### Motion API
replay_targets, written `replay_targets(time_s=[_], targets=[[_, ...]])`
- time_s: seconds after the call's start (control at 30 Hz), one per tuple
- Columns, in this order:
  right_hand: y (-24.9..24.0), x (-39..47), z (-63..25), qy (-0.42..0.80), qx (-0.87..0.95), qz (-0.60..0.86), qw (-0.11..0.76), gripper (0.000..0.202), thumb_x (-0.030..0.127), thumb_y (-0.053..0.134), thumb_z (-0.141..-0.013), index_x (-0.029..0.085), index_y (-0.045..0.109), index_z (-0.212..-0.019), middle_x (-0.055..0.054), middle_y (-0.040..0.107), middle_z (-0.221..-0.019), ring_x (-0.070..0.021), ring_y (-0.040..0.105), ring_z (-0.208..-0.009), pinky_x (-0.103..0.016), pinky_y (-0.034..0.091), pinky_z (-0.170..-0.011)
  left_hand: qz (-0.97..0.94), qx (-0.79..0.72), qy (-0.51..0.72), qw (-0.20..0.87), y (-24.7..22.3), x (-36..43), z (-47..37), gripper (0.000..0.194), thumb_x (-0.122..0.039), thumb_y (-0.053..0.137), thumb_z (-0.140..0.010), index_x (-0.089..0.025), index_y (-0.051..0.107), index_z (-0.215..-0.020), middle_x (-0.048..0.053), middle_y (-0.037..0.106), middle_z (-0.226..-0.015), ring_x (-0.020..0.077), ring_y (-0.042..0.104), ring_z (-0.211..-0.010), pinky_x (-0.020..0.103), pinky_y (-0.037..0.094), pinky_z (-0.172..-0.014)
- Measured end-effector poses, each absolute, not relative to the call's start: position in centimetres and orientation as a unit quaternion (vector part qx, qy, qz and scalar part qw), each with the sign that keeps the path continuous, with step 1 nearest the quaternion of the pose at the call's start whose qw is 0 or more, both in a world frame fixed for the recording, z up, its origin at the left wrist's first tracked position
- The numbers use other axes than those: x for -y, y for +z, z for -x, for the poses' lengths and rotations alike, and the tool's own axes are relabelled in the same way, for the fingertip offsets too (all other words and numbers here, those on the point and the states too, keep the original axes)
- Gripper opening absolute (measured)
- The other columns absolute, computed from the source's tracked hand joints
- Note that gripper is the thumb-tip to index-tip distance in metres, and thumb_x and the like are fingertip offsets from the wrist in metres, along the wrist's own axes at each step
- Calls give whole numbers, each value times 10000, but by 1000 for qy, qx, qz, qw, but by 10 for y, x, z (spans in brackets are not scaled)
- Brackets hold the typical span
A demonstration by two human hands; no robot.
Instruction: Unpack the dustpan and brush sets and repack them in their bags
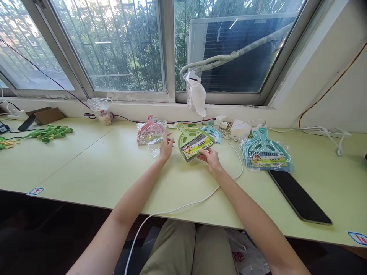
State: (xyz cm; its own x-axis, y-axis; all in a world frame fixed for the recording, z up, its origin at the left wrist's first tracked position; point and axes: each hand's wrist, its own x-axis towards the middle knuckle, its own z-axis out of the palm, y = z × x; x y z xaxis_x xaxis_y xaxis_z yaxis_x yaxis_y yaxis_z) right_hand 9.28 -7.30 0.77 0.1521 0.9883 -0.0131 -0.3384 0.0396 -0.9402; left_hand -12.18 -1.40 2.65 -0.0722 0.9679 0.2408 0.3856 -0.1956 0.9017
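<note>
A small green dustpan (pixel 191 134) with a grey-bristled brush and a printed yellow label is held by its lower right corner in my right hand (pixel 210 157). It is tilted, with its handle pointing up and left. My left hand (pixel 166 147) is open beside the dustpan's left edge, at the right side of a pink dustpan set (pixel 151 128) in clear plastic. Whether the left fingers touch that plastic I cannot tell. Behind the green dustpan, a blue dustpan (pixel 211 131) is partly hidden.
A plastic-wrapped stack of teal dustpans (pixel 265 151) lies to the right, near a black tablet (pixel 299 196). A white cable (pixel 183 206) crosses the table (pixel 86 168) under my right arm. Green parts (pixel 51 133) and a bag (pixel 101 112) are at left.
</note>
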Motion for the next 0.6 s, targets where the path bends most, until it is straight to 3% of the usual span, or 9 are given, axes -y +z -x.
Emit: replay_targets(time_s=[0.1, 0.17, 0.33, 0.5, 0.6], targets=[[10, 74, -95, 537, 375, 442, 613, 235, 240, 774, -739, 180, 625, -910, -39, 766, -821, -204, 750, -729, -382, 642, -773, -650, -642, 400, 76, 28, 10, 138, 486, -337, 378, -953, -269, 470, -1425, 131, 625, -1156, 298, 523, -1168, 393, 432, -939], [10, 74, -95, 538, 375, 443, 611, 211, 217, 760, -745, 175, 630, -906, -40, 766, -810, -201, 747, -710, -375, 644, -759, -668, -669, 326, 21, 25, 7, 145, 482, -360, 350, -966, -266, 492, -1418, 147, 633, -1152, 316, 513, -1183, 402, 406, -954], [9, 75, -93, 542, 384, 459, 590, 146, 168, 723, -757, 159, 645, -880, -42, 763, -769, -194, 741, -681, -346, 645, -719, -701, -686, 194, 20, 17, 1, 150, 484, -438, 305, -985, -259, 542, -1368, 127, 703, -1020, 283, 618, -1048, 378, 373, -964], [9, 75, -91, 550, 395, 469, 567, 165, 170, 760, -734, 148, 650, -855, -57, 756, -741, -190, 730, -626, -318, 640, -652, -726, -662, 182, 33, 14, 1, 149, 545, -485, 332, -973, -269, 422, -1465, 139, 711, -1041, 298, 641, -1042, 360, 388, -924], [8, 75, -92, 557, 397, 468, 560, 183, 169, 772, -724, 151, 648, -857, -58, 756, -736, -185, 723, -600, -306, 635, -614, -735, -651, 186, 40, 14, 1, 149, 518, -483, 362, -966, -243, 511, -1400, 159, 708, -1051, 318, 641, -1044, 363, 399, -888]])
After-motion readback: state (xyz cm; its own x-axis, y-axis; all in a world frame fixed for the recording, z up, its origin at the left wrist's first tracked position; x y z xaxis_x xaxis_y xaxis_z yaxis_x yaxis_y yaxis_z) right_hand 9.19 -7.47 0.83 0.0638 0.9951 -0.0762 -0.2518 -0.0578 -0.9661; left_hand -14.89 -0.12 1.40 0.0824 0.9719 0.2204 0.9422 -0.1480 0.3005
